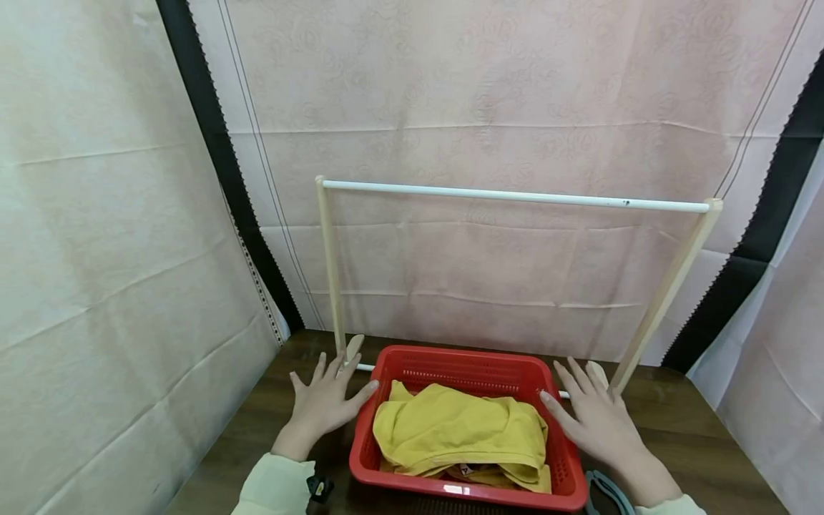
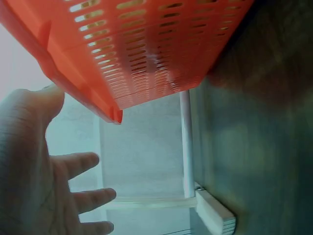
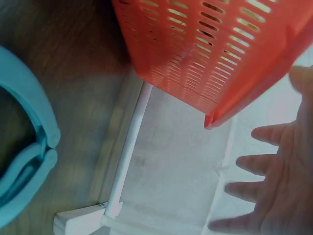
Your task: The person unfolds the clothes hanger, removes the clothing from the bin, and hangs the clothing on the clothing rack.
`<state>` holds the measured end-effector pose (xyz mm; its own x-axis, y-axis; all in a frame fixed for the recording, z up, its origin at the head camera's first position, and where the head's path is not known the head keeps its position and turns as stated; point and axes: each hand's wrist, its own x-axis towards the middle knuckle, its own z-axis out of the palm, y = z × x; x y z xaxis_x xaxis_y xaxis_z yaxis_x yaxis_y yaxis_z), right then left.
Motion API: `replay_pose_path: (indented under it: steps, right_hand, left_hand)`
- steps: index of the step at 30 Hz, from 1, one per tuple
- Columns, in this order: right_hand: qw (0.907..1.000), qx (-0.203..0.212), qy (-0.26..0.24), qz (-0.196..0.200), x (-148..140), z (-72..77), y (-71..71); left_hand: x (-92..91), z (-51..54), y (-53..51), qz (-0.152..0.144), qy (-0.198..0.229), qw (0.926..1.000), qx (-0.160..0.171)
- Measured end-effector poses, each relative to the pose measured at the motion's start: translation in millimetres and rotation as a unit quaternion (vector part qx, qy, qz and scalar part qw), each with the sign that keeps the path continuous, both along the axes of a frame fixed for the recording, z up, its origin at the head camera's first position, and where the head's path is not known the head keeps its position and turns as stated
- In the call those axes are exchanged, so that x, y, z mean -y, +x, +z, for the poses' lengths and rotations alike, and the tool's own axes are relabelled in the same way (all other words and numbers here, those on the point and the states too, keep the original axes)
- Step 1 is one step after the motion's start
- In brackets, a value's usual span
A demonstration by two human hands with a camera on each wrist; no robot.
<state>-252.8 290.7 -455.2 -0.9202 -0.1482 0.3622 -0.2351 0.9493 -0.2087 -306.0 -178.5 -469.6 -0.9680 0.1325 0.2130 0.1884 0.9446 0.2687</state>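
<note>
A red plastic basket (image 1: 470, 355) with slotted walls stands on the table, holding a crumpled yellow garment (image 1: 460, 429) with a small dark label at its near side. My left hand (image 1: 325, 400) is at the basket's left side with fingers spread; in the left wrist view its thumb (image 2: 51, 100) meets the rim. On the opposite side, my right hand (image 1: 595, 418) also has its fingers extended, its thumb at the rim in the right wrist view. Neither hand grips anything. Below the right hand lies a blue curved plastic object (image 3: 29, 93) with a jointed end, partly out of frame.
Behind the basket stands a rack with a white top bar (image 1: 515, 194), two pale wooden posts (image 1: 666, 293) and a low white bar (image 3: 129, 147). Wooden feet (image 2: 215, 213) rest on the dark wooden table (image 1: 702, 458). Pale fabric walls (image 1: 116, 250) enclose the table.
</note>
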Motion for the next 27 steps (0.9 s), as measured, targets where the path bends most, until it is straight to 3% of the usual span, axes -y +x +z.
replay_pose_path:
  steps: [2, 4, 7, 10, 12, 14, 17, 19, 23, 27]
  right_hand:
    - [0.9995, 0.004, -0.027, 0.013, -4.0, -0.5, 1.0]
    - [0.9980, 0.012, -0.057, 0.024, -9.3, -1.5, 2.9]
    - [0.9948, 0.028, -0.094, 0.026, -19.2, -4.5, 5.9]
    - [0.9919, 0.053, -0.115, 0.016, -30.2, -9.9, 10.0]
    - [0.9900, 0.074, -0.120, 0.007, -37.7, -14.4, 13.2]
    - [0.9875, 0.098, -0.124, 0.001, -46.0, -18.9, 16.9]
    - [0.9838, 0.132, -0.121, -0.005, -57.2, -26.6, 21.5]
    - [0.9807, 0.154, -0.121, 0.001, -63.9, -31.8, 24.1]
    - [0.9700, 0.203, -0.123, 0.050, -76.3, -42.2, 27.0]
    - [0.9453, 0.267, -0.154, 0.107, -86.0, -52.5, 28.5]
  left_hand:
    - [0.9, -2.5, -1.8, 0.000, 0.030, 0.9995, -0.003]
    - [1.7, -6.8, -4.2, -0.011, 0.091, 0.9958, 0.001]
    - [2.5, -15.7, -8.1, -0.039, 0.213, 0.9758, 0.034]
    - [3.4, -25.1, -10.7, -0.056, 0.324, 0.9407, 0.085]
    - [4.1, -29.8, -11.7, -0.060, 0.374, 0.9185, 0.114]
    - [4.1, -33.7, -12.7, -0.074, 0.424, 0.8909, 0.145]
    - [4.0, -37.0, -13.5, -0.093, 0.480, 0.8516, 0.190]
    - [3.8, -38.2, -13.0, -0.103, 0.499, 0.8329, 0.216]
    - [1.6, -39.6, -11.1, -0.118, 0.499, 0.8276, 0.229]
    - [-3.0, -40.1, -9.7, -0.134, 0.509, 0.8189, 0.230]
